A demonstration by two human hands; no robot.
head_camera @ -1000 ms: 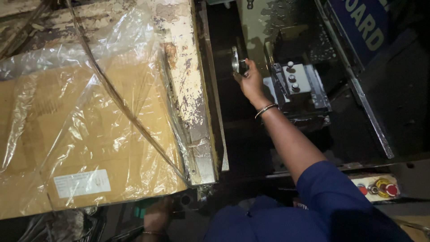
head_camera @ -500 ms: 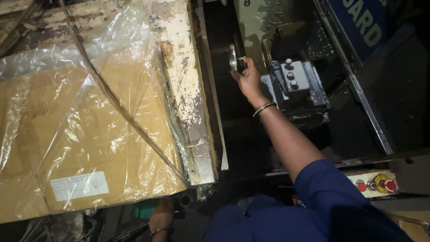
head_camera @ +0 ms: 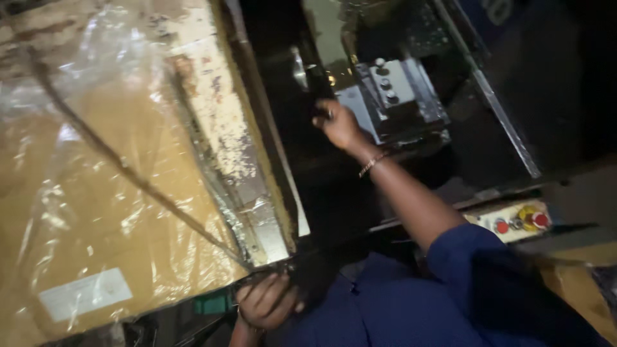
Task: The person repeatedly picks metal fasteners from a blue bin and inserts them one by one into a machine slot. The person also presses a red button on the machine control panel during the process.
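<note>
Right hand (head_camera: 339,124) seemingly grips dark handle (head_camera: 319,80) above.

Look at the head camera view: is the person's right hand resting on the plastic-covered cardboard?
No, the right hand reaches into the dark machine beside the grey button block, apart from the cardboard.

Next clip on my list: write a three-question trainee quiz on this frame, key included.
1. True or false: the right hand rests on the plastic-wrapped cardboard.
2. Which hand is at the near edge of the worn table?
A. left
B. right
C. neither
3. What colour is the sleeve on the right arm?

Key:
1. False, it reaches into the dark machine.
2. A, the left hand.
3. Blue.
</note>
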